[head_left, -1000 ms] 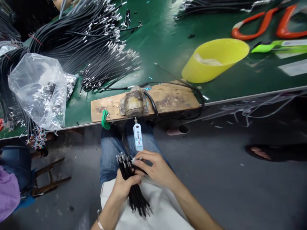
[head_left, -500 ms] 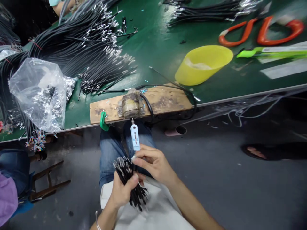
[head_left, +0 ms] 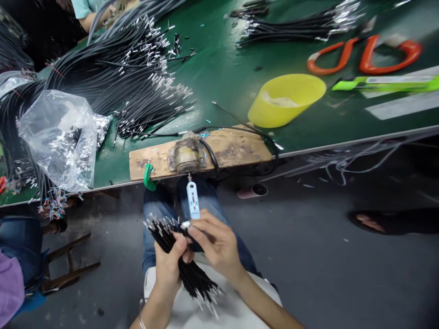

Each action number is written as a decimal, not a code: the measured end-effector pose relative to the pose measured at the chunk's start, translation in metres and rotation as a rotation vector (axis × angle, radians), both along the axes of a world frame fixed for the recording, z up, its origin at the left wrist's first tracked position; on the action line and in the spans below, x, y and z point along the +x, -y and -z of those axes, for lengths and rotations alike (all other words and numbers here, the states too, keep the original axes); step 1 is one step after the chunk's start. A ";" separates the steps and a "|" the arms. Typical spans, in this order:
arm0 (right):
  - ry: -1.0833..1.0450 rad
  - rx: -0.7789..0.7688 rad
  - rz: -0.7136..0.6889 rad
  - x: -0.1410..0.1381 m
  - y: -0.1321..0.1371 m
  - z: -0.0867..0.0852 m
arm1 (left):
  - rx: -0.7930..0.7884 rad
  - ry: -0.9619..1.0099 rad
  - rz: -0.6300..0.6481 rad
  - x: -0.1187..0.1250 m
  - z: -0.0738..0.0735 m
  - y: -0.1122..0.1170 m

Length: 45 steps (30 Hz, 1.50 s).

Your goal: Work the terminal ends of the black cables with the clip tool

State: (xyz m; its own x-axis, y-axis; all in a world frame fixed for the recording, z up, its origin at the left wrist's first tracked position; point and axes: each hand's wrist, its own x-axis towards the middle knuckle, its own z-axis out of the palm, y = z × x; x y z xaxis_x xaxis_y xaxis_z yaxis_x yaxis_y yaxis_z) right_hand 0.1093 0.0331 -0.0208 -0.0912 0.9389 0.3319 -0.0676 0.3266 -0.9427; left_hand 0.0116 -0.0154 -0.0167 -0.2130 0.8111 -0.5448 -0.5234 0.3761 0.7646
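My left hand (head_left: 168, 265) is closed around a bundle of short black cables (head_left: 197, 278), held aslant over my lap. Their silvery stripped ends fan out at the top and bottom. Just right of the upper ends, my right hand (head_left: 219, 244) pinches a small white wad (head_left: 185, 225) between thumb and fingers; its exact kind is unclear. Above those fingers a light-blue plastic clip-like piece (head_left: 193, 201) sticks out on the shaft of a small motor (head_left: 187, 155). The motor is fixed on a wooden board (head_left: 236, 146) at the table edge.
A green clamp (head_left: 148, 177) grips the board's left part. On the green table (head_left: 212, 68) lie heaps of black cables (head_left: 99, 77), a clear plastic bag (head_left: 58, 137), a yellow cup (head_left: 288, 103), orange-handled scissors (head_left: 391, 57) and a green cutter knife (head_left: 384, 84). Another person's arm (head_left: 89, 20) shows at top left.
My left hand has raised and turned the cable bundle, its top now leaning further left. The right hand stays close by, still pinching the white wad. The view has shifted slightly.
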 end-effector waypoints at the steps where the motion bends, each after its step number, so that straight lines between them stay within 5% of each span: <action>1: -0.056 -0.086 -0.085 0.001 -0.001 0.002 | 0.000 0.034 0.009 0.000 -0.001 -0.001; 5: -0.220 -0.273 -0.294 0.008 -0.007 0.006 | -0.010 0.083 0.060 -0.002 -0.008 -0.006; 10: -0.179 -0.153 -0.193 0.014 -0.016 -0.007 | -0.055 0.122 0.135 -0.005 -0.015 -0.009; 16: -0.189 -0.277 -0.144 0.002 -0.009 -0.012 | 0.002 -0.015 0.115 0.000 -0.008 -0.004; 20: 0.050 0.118 0.217 -0.003 -0.003 -0.008 | 0.030 -0.298 0.096 -0.001 -0.005 -0.006; 23: 0.164 0.372 0.229 0.002 -0.007 -0.007 | 0.067 -0.406 0.172 -0.007 -0.010 -0.009; 25: 0.123 0.273 0.083 0.006 -0.012 -0.009 | 0.098 -0.442 0.203 -0.010 -0.015 -0.012; 30: -0.220 -0.372 -0.408 0.016 -0.021 -0.014 | 0.190 -0.486 0.224 -0.013 -0.025 -0.020; 33: -0.326 -0.625 -0.622 0.025 -0.032 -0.016 | 0.250 -0.496 0.213 -0.014 -0.028 -0.023; 39: -0.330 -0.656 -0.358 0.022 -0.063 -0.032 | 0.210 -0.488 0.131 -0.020 -0.026 -0.025; 45: -0.441 -0.672 -0.364 -0.001 -0.063 -0.041 | 0.274 -0.507 0.010 -0.014 -0.034 -0.030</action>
State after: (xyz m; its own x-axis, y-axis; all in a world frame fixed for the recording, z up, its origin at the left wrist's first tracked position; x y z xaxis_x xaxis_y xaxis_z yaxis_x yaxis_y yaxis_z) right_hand 0.1086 0.0956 0.0206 -0.4162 0.8859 -0.2047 -0.4628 -0.4002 -0.7910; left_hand -0.0027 0.0141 0.0177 -0.3846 0.9115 -0.1461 -0.0639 0.1316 0.9892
